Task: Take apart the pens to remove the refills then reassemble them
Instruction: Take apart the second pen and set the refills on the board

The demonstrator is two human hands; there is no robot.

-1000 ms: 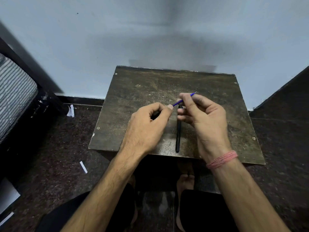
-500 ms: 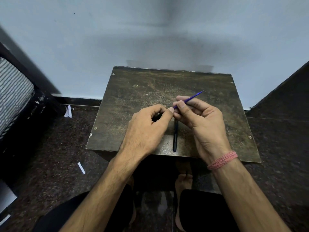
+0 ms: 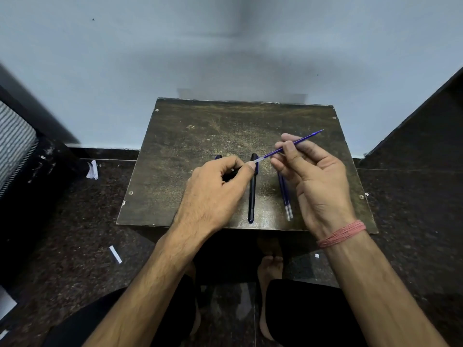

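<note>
Dark, scuffed wood: one small desk (image 3: 190,136), set against a pale wall (image 3: 150,58), standing on a speckled dark floor (image 3: 75,221).

Item 1. Blue refill (image 3: 290,144), thin, held in the air above the desk, tilted with its pointed tip up and to the right. The right hand (image 3: 318,176) pinches it near the middle between thumb and fingers (image 3: 288,149); the remaining digits are loosely curled, palm facing the camera. The clear lower end of the refill reaches the left thumb tip.

Item 2. Black pen barrel (image 3: 231,174), mostly hidden inside the left hand (image 3: 213,194), which is closed around it in a loose fist; only a short dark section shows between the curled digits.

Item 3. Black pen (image 3: 252,196), whole, lying on the desk between the two hands, lengthwise toward the near edge.

Item 4. Two loose refills (image 3: 286,204), blue with clear ends, lying side by side on the desk just right of the black pen, partly under the right hand.

Item 5. Dark blue pen end (image 3: 218,157), showing on the desk just beyond the left knuckles; the rest hidden.

Item 6. Pink thread band (image 3: 342,234), wound round the right wrist.

Item 7. White paper scraps (image 3: 115,254), scattered on the floor left of the desk.
</note>
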